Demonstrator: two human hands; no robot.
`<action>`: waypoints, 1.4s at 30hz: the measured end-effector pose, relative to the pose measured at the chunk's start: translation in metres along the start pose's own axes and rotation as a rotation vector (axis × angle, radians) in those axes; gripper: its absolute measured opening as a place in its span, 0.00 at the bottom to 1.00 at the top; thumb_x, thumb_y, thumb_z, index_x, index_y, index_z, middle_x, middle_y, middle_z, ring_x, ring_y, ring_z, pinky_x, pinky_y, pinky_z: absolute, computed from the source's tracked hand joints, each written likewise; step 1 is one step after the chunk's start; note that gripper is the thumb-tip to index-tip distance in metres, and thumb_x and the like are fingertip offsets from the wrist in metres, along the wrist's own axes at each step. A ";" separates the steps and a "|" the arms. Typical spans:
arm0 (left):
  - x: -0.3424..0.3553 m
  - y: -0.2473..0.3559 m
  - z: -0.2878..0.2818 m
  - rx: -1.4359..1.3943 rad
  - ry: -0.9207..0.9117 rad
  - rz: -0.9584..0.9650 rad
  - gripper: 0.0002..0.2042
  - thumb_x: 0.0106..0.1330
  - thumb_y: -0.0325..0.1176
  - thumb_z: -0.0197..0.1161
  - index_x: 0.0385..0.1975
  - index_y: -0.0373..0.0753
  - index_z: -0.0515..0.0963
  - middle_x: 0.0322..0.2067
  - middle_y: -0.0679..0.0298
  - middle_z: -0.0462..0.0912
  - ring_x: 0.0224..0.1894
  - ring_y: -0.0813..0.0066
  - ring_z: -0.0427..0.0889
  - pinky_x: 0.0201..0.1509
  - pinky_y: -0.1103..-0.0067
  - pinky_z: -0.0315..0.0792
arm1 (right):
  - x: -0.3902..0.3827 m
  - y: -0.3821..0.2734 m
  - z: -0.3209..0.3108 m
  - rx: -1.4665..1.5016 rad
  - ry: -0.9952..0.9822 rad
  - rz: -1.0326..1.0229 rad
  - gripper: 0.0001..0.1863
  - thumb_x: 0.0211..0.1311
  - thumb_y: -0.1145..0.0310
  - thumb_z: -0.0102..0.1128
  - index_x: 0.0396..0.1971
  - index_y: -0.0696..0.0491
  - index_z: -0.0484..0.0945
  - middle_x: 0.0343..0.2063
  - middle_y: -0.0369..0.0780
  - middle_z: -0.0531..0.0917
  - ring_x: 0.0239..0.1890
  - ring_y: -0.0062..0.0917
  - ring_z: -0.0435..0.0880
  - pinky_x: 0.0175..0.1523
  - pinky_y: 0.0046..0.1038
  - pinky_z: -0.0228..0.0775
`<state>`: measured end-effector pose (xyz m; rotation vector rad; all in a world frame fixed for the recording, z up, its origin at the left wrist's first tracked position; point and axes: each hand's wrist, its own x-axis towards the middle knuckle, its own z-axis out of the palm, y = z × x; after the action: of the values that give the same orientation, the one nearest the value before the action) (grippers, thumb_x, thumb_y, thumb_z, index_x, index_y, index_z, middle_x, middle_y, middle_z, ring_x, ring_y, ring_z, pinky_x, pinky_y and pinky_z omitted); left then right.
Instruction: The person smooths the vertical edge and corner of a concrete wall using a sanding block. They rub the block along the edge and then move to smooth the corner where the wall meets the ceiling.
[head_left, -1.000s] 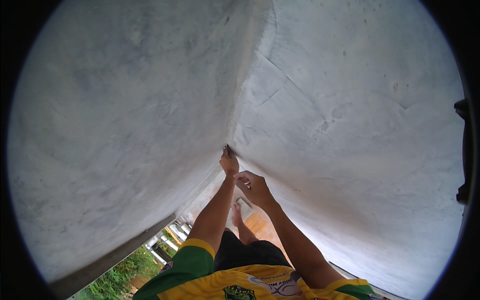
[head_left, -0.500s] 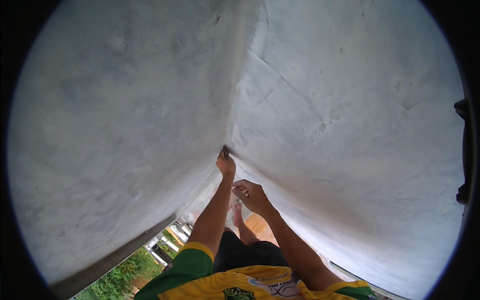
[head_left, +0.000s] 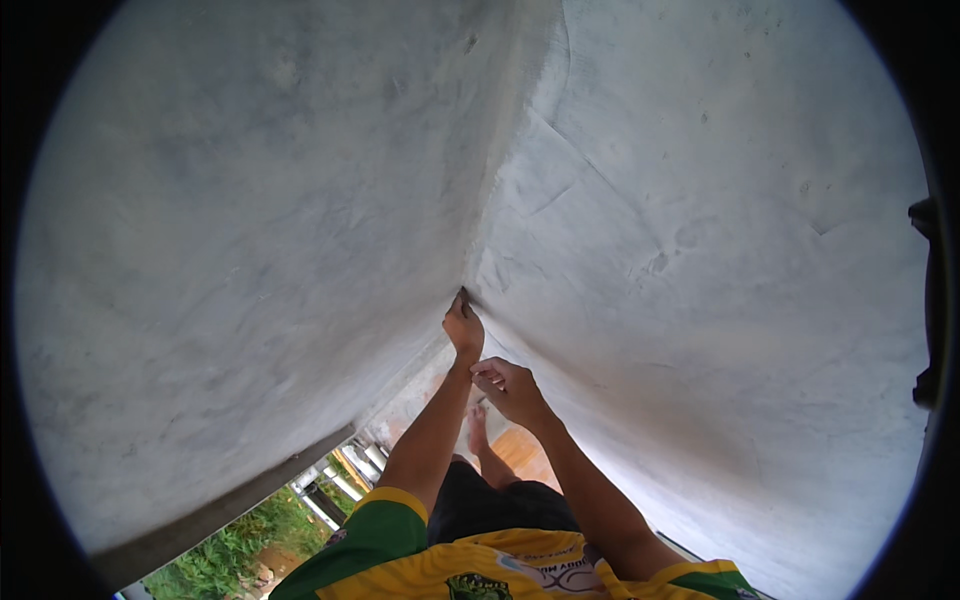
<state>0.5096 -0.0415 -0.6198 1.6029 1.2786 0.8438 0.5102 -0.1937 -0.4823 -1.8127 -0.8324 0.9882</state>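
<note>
My left hand (head_left: 463,330) is raised to the inner corner where two grey plastered walls meet. Its fingers are closed round a small dark piece (head_left: 462,295), which touches the corner line; most of that piece is hidden, and I cannot tell its kind. Just below and to the right, my right hand (head_left: 512,392) is held beside the left forearm with its fingers curled in. Nothing shows between those fingers. The left wall (head_left: 250,220) and the right wall (head_left: 700,250) have smudges, and the right one carries thin cracks or ridges and a paler rough band along the corner.
Below my hands, a bare foot (head_left: 478,430) stands near an orange-brown patch of floor (head_left: 522,452). At the lower left the wall ends in a grey edge (head_left: 230,500), with green plants (head_left: 250,540) and white bars (head_left: 330,500) beyond. Dark fittings (head_left: 925,300) show at the right rim.
The walls and corner have shifted slightly to the right in the picture. My left hand stays at the corner, a little farther right; the right hand's fingers have curled in more.
</note>
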 end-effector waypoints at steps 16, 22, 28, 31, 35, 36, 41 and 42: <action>-0.005 0.049 -0.025 -0.285 0.058 0.105 0.16 0.78 0.28 0.58 0.59 0.31 0.85 0.52 0.44 0.90 0.55 0.46 0.90 0.60 0.65 0.80 | -0.005 -0.001 -0.015 0.028 -0.067 0.003 0.11 0.74 0.69 0.68 0.50 0.59 0.87 0.40 0.43 0.93 0.43 0.28 0.93 0.54 0.30 0.83; 0.009 0.062 -0.028 -0.131 -0.045 -0.151 0.17 0.77 0.25 0.57 0.60 0.29 0.84 0.52 0.42 0.90 0.56 0.48 0.90 0.62 0.65 0.79 | -0.013 0.001 -0.009 -0.034 -0.025 0.029 0.11 0.76 0.69 0.67 0.50 0.59 0.87 0.40 0.44 0.93 0.44 0.29 0.93 0.54 0.31 0.83; -0.010 0.076 -0.035 -0.283 0.115 0.158 0.16 0.76 0.25 0.58 0.59 0.30 0.85 0.48 0.40 0.91 0.50 0.45 0.91 0.55 0.65 0.81 | -0.017 0.012 -0.008 -0.015 -0.007 0.001 0.11 0.76 0.68 0.66 0.50 0.58 0.87 0.41 0.45 0.93 0.43 0.31 0.94 0.53 0.31 0.84; -0.003 0.086 -0.041 -0.065 0.026 -0.060 0.16 0.76 0.24 0.58 0.59 0.29 0.85 0.45 0.40 0.90 0.46 0.45 0.92 0.50 0.65 0.81 | -0.018 0.016 -0.007 -0.018 -0.014 0.008 0.11 0.77 0.67 0.66 0.50 0.58 0.87 0.40 0.45 0.93 0.43 0.32 0.94 0.53 0.32 0.84; 0.001 0.102 -0.038 -0.215 0.088 0.013 0.14 0.75 0.23 0.59 0.56 0.28 0.85 0.44 0.39 0.90 0.45 0.42 0.91 0.48 0.64 0.81 | -0.022 0.021 -0.004 -0.013 -0.024 0.039 0.13 0.77 0.65 0.66 0.50 0.59 0.87 0.41 0.46 0.93 0.43 0.33 0.94 0.53 0.33 0.84; -0.002 0.105 -0.037 -0.272 0.111 -0.008 0.14 0.75 0.23 0.59 0.55 0.28 0.86 0.44 0.39 0.90 0.45 0.41 0.91 0.49 0.64 0.81 | -0.023 0.022 -0.003 -0.003 -0.032 0.061 0.13 0.77 0.65 0.66 0.50 0.59 0.87 0.41 0.46 0.93 0.43 0.33 0.94 0.53 0.33 0.84; -0.015 0.113 -0.042 -0.195 0.167 0.127 0.15 0.75 0.22 0.58 0.56 0.27 0.85 0.44 0.40 0.91 0.48 0.44 0.92 0.51 0.65 0.81 | -0.028 0.025 -0.002 0.002 -0.031 0.053 0.14 0.77 0.63 0.66 0.50 0.59 0.87 0.42 0.47 0.93 0.44 0.34 0.93 0.53 0.34 0.84; -0.014 0.113 -0.045 -0.073 0.113 -0.050 0.15 0.76 0.22 0.58 0.57 0.27 0.85 0.44 0.40 0.91 0.49 0.46 0.92 0.51 0.66 0.82 | -0.029 0.026 -0.001 0.003 -0.035 0.071 0.14 0.77 0.63 0.66 0.50 0.59 0.87 0.42 0.47 0.93 0.44 0.34 0.93 0.53 0.34 0.83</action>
<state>0.5073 -0.0529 -0.4975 1.4782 1.3458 0.9501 0.5016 -0.2286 -0.4972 -1.8381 -0.7919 1.0681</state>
